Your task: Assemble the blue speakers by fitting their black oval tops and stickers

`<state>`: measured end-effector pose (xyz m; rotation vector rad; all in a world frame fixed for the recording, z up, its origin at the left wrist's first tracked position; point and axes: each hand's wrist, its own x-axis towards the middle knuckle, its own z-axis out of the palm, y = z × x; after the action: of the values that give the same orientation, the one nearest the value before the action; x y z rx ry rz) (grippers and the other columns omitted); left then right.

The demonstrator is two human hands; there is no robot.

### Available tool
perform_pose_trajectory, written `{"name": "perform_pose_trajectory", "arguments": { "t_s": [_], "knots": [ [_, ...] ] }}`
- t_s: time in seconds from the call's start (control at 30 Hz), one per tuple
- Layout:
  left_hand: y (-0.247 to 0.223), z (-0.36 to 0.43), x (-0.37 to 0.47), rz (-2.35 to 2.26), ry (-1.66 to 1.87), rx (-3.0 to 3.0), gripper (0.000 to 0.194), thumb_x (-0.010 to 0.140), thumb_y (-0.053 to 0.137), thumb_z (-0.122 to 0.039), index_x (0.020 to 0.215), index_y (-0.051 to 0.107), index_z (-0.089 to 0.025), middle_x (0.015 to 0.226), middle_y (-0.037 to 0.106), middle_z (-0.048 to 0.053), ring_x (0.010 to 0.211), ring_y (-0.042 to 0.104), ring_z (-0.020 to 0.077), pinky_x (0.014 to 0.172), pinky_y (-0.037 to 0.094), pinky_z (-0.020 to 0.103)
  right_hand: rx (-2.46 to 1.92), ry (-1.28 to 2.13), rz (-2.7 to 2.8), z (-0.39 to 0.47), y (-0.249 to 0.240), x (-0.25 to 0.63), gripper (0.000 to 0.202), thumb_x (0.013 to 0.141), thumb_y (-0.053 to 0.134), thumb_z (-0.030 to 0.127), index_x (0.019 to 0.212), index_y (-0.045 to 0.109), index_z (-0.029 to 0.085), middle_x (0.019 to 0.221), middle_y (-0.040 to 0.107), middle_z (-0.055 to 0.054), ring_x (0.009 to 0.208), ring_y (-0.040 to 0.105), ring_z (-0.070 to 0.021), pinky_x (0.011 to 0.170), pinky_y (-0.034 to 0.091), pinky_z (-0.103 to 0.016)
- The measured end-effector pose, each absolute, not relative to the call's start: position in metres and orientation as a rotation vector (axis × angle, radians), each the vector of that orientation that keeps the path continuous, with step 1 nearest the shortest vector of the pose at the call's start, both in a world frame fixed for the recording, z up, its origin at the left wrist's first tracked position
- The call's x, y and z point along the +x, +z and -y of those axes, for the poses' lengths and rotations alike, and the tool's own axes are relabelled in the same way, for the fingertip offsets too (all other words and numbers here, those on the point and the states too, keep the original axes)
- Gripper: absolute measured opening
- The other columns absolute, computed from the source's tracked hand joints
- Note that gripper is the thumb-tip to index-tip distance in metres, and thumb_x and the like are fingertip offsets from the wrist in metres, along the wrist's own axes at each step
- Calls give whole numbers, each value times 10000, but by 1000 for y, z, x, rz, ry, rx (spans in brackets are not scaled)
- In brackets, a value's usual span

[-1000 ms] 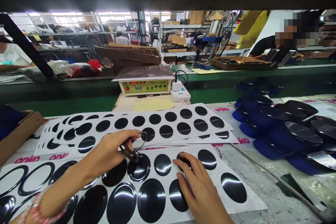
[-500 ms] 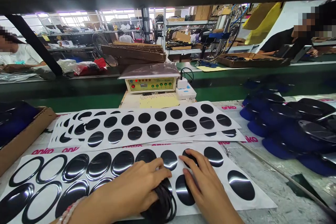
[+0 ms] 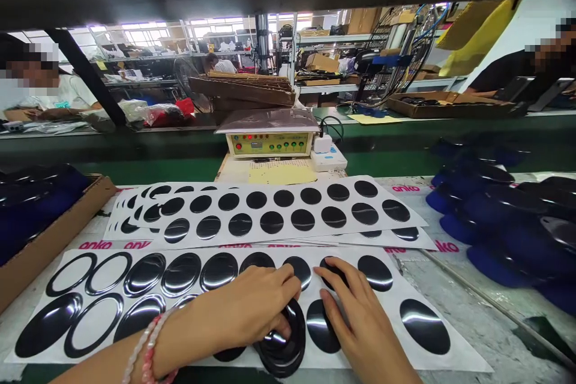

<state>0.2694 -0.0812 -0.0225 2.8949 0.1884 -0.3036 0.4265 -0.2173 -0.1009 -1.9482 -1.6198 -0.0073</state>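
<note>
Workbench [image 3: 459,312] flanks the sheet [image 3: 389,307], whose edges frame two separated hands [image 3: 256,306].

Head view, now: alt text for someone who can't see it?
Left hand holding round black pieces over a white sheet of black discs, right hand with fingertips on it. More sheets lie behind, a cardboard box of blue parts at left, a blue pile at right.

Beside a box-shaped machine [image 3: 267,121] with red and green buttons [image 3: 294,144] on its yellow panel [image 3: 265,146] stands a white adapter [image 3: 328,160]. Stacked brown cardboard sheets [image 3: 247,90] lie behind. Leftward are a red plastic-wrapped bundle [image 3: 167,114] and a person in white [image 3: 78,93]; rightward, a shallow brown cardboard box [image 3: 450,110].
</note>
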Motion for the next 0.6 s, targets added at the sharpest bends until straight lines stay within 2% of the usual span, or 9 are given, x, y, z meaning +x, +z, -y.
{"name": "perform_pose_trajectory", "arguments": {
  "t_s": [0.13, 0.2, 0.33, 0.47, 0.6],
  "knots": [
    [-22, 85, 266, -204, -330, 2856, 257, 818, 655, -286, 1000, 497, -196, 973, 609, 31, 790, 624, 242, 655, 520, 350, -1928, -40, 1633, 217, -102, 427, 295, 922, 425, 243, 1193, 539, 261, 1232, 539, -93, 1110, 552, -259, 856, 543, -478],
    [-23, 88, 262, -221, -354, 2788, 258, 847, 608, -215, 1072, 482, -202, 965, 630, 29, 837, 632, 247, 682, 527, 351, -1925, -54, 1634, 217, -103, 427, 292, 921, 428, 246, 1192, 538, 264, 1234, 539, -91, 1107, 554, -257, 851, 545, -473],
    [-29, 95, 251, -354, -291, 2756, 513, 863, 564, -136, 1314, 343, -243, 1133, 576, 68, 979, 592, 259, 741, 536, 386, -1930, -50, 1624, 219, -105, 428, 294, 920, 432, 259, 1193, 538, 287, 1253, 530, -77, 1120, 546, -259, 855, 539, -465],
    [-32, 97, 248, -364, -188, 2761, 346, 861, 577, -146, 1171, 460, -246, 1251, 491, 51, 1054, 508, 249, 753, 529, 357, -1927, -31, 1608, 219, -106, 428, 294, 924, 425, 271, 1192, 543, 295, 1244, 537, -70, 1121, 541, -262, 858, 532, -471],
    [-25, 91, 256, -308, -185, 2667, 300, 803, 628, -97, 1053, 494, -193, 1099, 540, 42, 1042, 480, 214, 838, 492, 312, -1942, -2, 1600, 218, -104, 428, 293, 927, 422, 276, 1190, 550, 298, 1247, 533, -67, 1126, 534, -259, 864, 529, -471]
  ]
}}
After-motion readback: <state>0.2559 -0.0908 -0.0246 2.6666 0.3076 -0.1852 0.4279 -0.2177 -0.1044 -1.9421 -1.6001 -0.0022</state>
